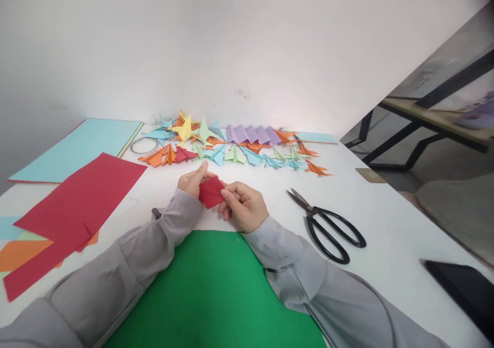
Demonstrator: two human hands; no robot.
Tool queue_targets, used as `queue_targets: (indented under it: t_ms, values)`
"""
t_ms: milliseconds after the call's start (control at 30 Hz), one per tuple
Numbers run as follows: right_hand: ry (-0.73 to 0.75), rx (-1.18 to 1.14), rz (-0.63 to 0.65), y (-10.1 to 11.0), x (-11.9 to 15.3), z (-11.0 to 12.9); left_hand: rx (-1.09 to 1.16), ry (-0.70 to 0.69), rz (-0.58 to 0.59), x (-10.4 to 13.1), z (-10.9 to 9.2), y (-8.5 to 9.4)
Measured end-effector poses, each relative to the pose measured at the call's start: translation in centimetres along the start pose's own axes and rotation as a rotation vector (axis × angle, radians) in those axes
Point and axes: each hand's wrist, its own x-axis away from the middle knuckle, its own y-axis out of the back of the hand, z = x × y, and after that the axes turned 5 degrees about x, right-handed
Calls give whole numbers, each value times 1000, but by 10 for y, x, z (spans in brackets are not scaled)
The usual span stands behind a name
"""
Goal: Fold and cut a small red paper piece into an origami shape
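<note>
A small red paper [211, 193] is held over the table [276, 175], to the left of the scissors [311, 210] and about level with their blades. Its right corner is pinched between thumb and forefinger by the right hand [247, 207], the one nearer the scissors; its far-left side, away from them, is gripped by the left hand [192, 183], whose fingers are partly hidden behind. The paper is thus spanned crosswise from grip to grip, though its long axis cannot be told. Folded paper shapes [235, 155] are spread beyond and left of the scissors.
</note>
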Motion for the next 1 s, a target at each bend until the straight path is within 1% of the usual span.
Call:
queue_targets:
  t_ms: [100,167,267,400,500,667,733,867,1000]
  values:
    - [6,-44,-95,3,-5,0,76,-5,92,3,3,-2]
    - [17,-49,-96,5,-7,0,66,-48,141,4,6,-2]
    - [32,-35,-94,3,-6,-1,41,-78,141,4,8,-1]
    - [61,12,-138,0,-3,-1,81,-27,110,4,6,0]
    - [57,18,-128,0,-2,-1,72,-12,104,4,6,1]
    - [14,-73,-59,1,-5,-1,12,-37,129,0,10,4]
    - [6,-94,-42,1,-5,-1,27,-25,144,1,10,4]
    - [8,-94,-70,2,-7,0,132,37,191,3,7,1]
    - [-14,-77,-97,2,-8,0,178,68,219,2,6,2]
